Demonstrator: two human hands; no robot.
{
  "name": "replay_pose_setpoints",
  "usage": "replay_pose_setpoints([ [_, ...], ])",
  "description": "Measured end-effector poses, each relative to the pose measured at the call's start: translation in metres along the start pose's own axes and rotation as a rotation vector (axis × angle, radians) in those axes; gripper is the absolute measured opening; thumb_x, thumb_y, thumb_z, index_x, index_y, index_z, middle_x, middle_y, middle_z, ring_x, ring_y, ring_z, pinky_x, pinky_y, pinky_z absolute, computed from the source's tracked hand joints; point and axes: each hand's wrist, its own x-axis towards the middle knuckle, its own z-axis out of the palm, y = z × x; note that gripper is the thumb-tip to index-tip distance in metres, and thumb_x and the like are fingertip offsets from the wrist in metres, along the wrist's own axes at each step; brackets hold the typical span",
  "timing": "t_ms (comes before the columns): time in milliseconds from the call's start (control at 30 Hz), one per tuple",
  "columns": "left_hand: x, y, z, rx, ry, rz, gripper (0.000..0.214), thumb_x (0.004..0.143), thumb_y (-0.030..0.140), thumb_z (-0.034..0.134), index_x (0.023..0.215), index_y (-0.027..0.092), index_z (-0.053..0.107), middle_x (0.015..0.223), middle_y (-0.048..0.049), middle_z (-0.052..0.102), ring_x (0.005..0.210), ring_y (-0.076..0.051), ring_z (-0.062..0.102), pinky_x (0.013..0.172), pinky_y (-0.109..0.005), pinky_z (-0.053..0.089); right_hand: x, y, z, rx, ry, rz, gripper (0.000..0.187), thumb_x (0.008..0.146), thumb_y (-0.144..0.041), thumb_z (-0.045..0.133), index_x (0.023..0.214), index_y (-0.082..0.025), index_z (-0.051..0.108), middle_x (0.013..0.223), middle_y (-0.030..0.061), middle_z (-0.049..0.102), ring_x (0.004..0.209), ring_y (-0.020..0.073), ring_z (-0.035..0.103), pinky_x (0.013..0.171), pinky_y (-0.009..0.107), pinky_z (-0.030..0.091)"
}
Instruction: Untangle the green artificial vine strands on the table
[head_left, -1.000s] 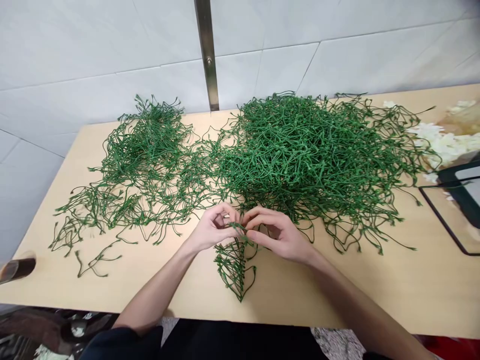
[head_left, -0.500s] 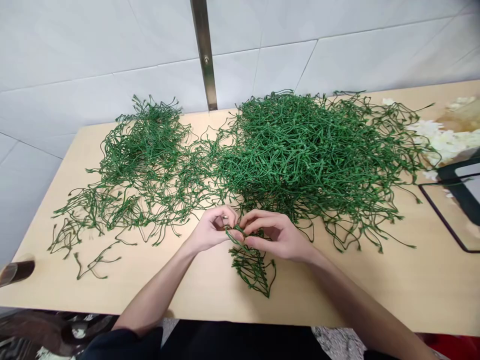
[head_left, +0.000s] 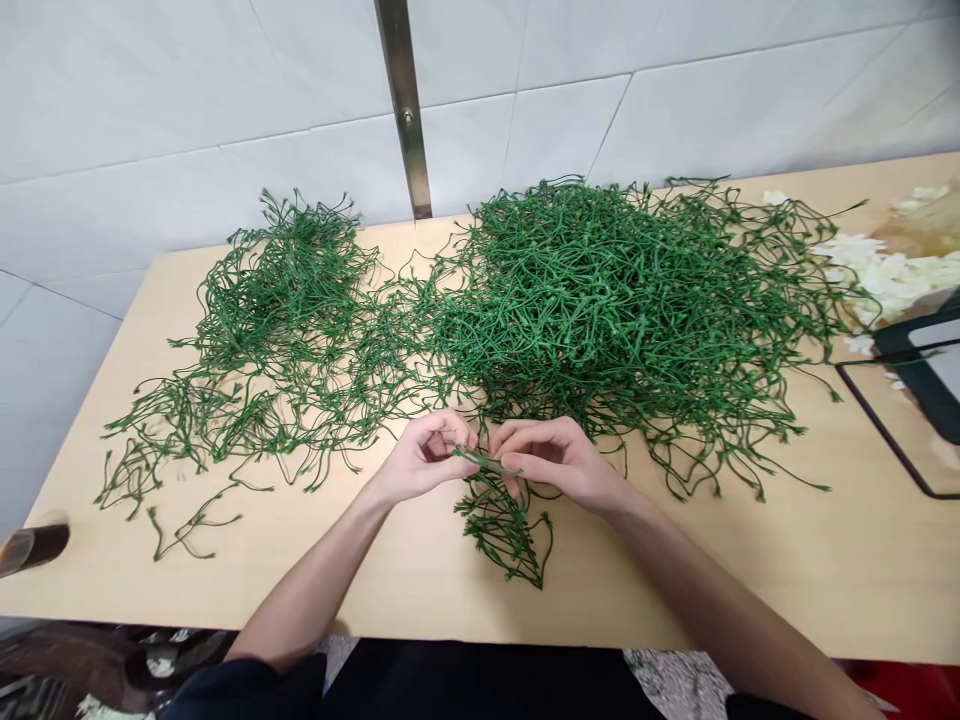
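Note:
My left hand (head_left: pixel 421 458) and my right hand (head_left: pixel 556 462) meet above the near middle of a light wooden table (head_left: pixel 420 575). Both pinch the top of a small bunch of green plastic stems (head_left: pixel 504 522), whose branched ends hang down and rest on the table below the fingers. Just behind my hands lies a big tangled heap of the same green stems (head_left: pixel 622 300). A flatter, looser spread of stems (head_left: pixel 277 330) covers the left part of the table.
White petal-like pieces (head_left: pixel 892 275) lie at the far right, beside a black wire-framed holder (head_left: pixel 900 420). A dark cylindrical object (head_left: pixel 34 545) pokes in at the left edge. A white tiled wall with a metal strip (head_left: pixel 403 105) rises behind the table.
The hanging bunch has swung from left of my hands to right under them. My hands have shifted slightly, and my fingers now pinch a stem held level between them.

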Motion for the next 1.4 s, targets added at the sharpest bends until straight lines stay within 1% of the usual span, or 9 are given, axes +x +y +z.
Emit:
replay_pose_setpoints([
  [200, -0.004, -0.009, -0.004, -0.119, 0.050, -0.090, 0.038, 0.070, 0.042, 0.079, 0.078, 0.016, 0.052, 0.068, 0.0018, 0.052, 0.057, -0.007, 0.044, 0.053, -0.020, 0.035, 0.000, 0.004, 0.003, 0.087, -0.028, 0.099, 0.020, 0.087, -0.034, 0.065, 0.083, -0.015, 0.067, 0.074, 0.0004, 0.063, 0.039, 0.0056, 0.055, 0.056, 0.026, 0.056],
  [367, -0.002, -0.009, -0.004, -0.102, 0.073, -0.088, 0.037, 0.069, 0.041, 0.080, 0.077, 0.016, 0.054, 0.070, 0.0006, 0.054, 0.062, -0.009, 0.048, 0.057, -0.021, 0.037, 0.000, 0.003, 0.005, 0.061, -0.010, 0.173, 0.025, 0.088, -0.039, 0.062, 0.085, -0.015, 0.064, 0.040, -0.0084, 0.051, 0.033, 0.0072, 0.050, 0.056, 0.026, 0.058],
  [500, -0.001, -0.008, -0.003, -0.035, 0.154, -0.110, 0.035, 0.068, 0.037, 0.081, 0.077, 0.016, 0.055, 0.069, 0.0023, 0.054, 0.059, -0.007, 0.047, 0.053, -0.018, 0.035, -0.001, 0.004, 0.005, 0.025, -0.012, 0.217, 0.028, 0.088, -0.042, 0.062, 0.083, -0.014, 0.062, 0.034, -0.0097, 0.046, 0.027, 0.0062, 0.042, 0.046, 0.023, 0.054],
  [667, -0.001, -0.009, -0.003, 0.005, 0.183, -0.148, 0.036, 0.067, 0.036, 0.082, 0.076, 0.015, 0.054, 0.063, 0.0046, 0.055, 0.048, -0.004, 0.044, 0.046, -0.016, 0.035, -0.002, 0.005, 0.004, -0.042, 0.011, 0.209, 0.028, 0.087, -0.043, 0.062, 0.083, -0.015, 0.063, 0.038, -0.0096, 0.043, 0.030, 0.0058, 0.041, 0.042, 0.021, 0.050],
  [767, -0.001, -0.009, -0.004, -0.044, 0.187, -0.142, 0.037, 0.065, 0.031, 0.084, 0.075, 0.016, 0.051, 0.069, 0.0022, 0.062, 0.051, -0.005, 0.052, 0.048, -0.016, 0.041, -0.001, 0.004, 0.003, -0.117, 0.057, 0.113, 0.026, 0.085, -0.041, 0.065, 0.083, -0.016, 0.066, 0.072, 0.0010, 0.060, 0.045, 0.0060, 0.051, 0.042, 0.020, 0.049],
  [867, -0.001, -0.010, -0.004, -0.099, 0.197, -0.118, 0.039, 0.062, 0.025, 0.085, 0.072, 0.016, 0.049, 0.072, 0.0009, 0.067, 0.057, -0.007, 0.059, 0.055, -0.017, 0.047, -0.001, 0.004, 0.002, -0.246, 0.080, -0.027, 0.021, 0.085, -0.035, 0.066, 0.079, -0.016, 0.067, 0.101, 0.0076, 0.060, 0.061, 0.0073, 0.054, 0.047, 0.020, 0.048],
  [1033, 0.000, -0.011, -0.002, -0.105, 0.230, -0.087, 0.038, 0.063, 0.022, 0.085, 0.069, 0.016, 0.048, 0.072, -0.0004, 0.069, 0.063, -0.010, 0.064, 0.058, -0.020, 0.051, 0.001, 0.003, -0.001, -0.407, 0.094, -0.175, 0.013, 0.085, -0.027, 0.066, 0.078, -0.017, 0.067, 0.094, 0.0081, 0.066, 0.085, 0.0161, 0.061, 0.072, 0.029, 0.050],
  [1267, 0.003, -0.005, 0.002, -0.117, 0.196, -0.015, 0.035, 0.064, 0.018, 0.084, 0.068, 0.015, 0.049, 0.068, 0.0010, 0.065, 0.062, -0.009, 0.062, 0.058, -0.019, 0.050, -0.001, 0.003, 0.001, -0.408, 0.126, -0.030, 0.016, 0.080, -0.030, 0.070, 0.076, -0.015, 0.067, 0.073, 0.0027, 0.062, 0.060, 0.0106, 0.049, 0.055, 0.025, 0.041],
  [1400, 0.004, -0.001, 0.003, -0.107, 0.189, -0.035, 0.036, 0.063, 0.019, 0.084, 0.068, 0.015, 0.049, 0.067, 0.0015, 0.063, 0.058, -0.007, 0.058, 0.056, -0.018, 0.048, -0.001, 0.005, 0.002, -0.319, 0.155, 0.009, 0.018, 0.079, -0.033, 0.071, 0.085, -0.016, 0.068, 0.075, 0.0024, 0.064, 0.062, 0.0110, 0.054, 0.057, 0.024, 0.045],
])
